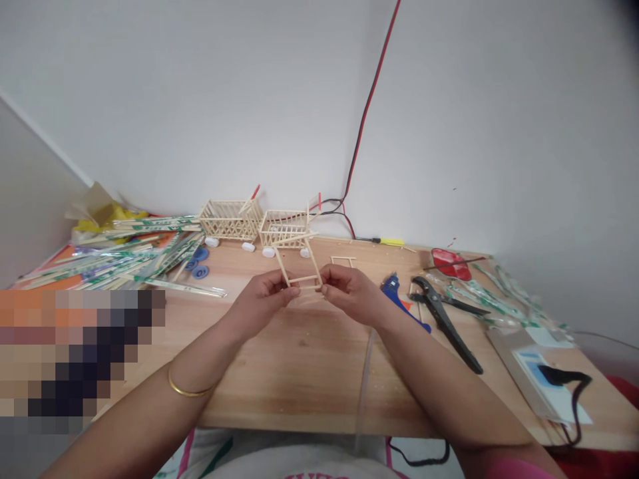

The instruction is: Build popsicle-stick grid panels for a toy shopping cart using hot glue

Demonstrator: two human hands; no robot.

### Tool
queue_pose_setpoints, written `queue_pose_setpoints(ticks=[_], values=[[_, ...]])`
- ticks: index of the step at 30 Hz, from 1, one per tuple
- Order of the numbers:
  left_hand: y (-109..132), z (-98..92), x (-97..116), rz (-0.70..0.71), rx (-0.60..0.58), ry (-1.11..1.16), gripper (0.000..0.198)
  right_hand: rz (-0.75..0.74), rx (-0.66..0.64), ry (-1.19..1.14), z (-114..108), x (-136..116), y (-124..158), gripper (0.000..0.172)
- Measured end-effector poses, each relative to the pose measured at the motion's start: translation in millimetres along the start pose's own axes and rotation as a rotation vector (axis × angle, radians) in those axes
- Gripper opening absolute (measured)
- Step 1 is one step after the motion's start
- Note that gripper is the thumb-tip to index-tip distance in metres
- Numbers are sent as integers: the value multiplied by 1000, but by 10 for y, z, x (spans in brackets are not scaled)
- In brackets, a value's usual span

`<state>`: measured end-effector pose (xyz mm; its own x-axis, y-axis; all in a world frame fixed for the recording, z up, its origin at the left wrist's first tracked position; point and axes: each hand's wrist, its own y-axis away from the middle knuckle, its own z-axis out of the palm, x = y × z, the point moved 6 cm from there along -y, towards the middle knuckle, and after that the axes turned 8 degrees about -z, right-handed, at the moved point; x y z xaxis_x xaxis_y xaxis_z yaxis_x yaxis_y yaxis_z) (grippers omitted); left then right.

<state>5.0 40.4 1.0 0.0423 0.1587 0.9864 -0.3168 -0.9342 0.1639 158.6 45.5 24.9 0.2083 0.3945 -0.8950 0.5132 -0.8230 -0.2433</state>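
Observation:
Between my hands, just above the table, is a small frame of thin wooden sticks (303,279), tilted with its far end raised. My left hand (272,293) pinches its near left corner. The near right corner is gripped by the thumb and fingers of my right hand (347,289). Behind it stand two little stick carts with white wheels: a left cart (229,221) and a right cart (284,227). A loose stick piece (343,258) lies beyond my right hand. A blue glue gun (399,299) rests to the right of that hand.
Wrapped chopsticks (150,256) are heaped at the left, beside blue discs (200,272). Black pliers (444,319), a red pouch (450,264) and a white power box (532,372) with a black plug occupy the right. A yellow-handled screwdriver (391,242) lies by the wall.

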Motion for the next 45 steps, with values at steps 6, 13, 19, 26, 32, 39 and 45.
queue_pose_setpoints(ticks=[6, 13, 19, 26, 32, 39, 45], values=[[-55, -81, -83, -44, 97, 79, 21, -168, 176, 301, -89, -204, 3, 13], [-54, -109, -87, -36, 172, 35, 23, -429, 194, 709, -37, -391, 31, 9], [-35, -68, -67, -40, 139, -1, 23, -413, 103, 994, 69, -379, 66, 17], [9, -26, 27, 104, 170, -142, 23, -341, 27, 1186, 146, -270, 48, 14], [5, 65, -26, 77, 202, -45, 37, -297, 78, 1144, 159, -218, 24, 14], [-2, 278, -104, -42, 98, 173, 30, -204, 107, 774, 163, -240, -3, 8], [7, 237, -74, -6, 196, 88, 18, -140, 108, 739, 177, -231, -2, 9]])
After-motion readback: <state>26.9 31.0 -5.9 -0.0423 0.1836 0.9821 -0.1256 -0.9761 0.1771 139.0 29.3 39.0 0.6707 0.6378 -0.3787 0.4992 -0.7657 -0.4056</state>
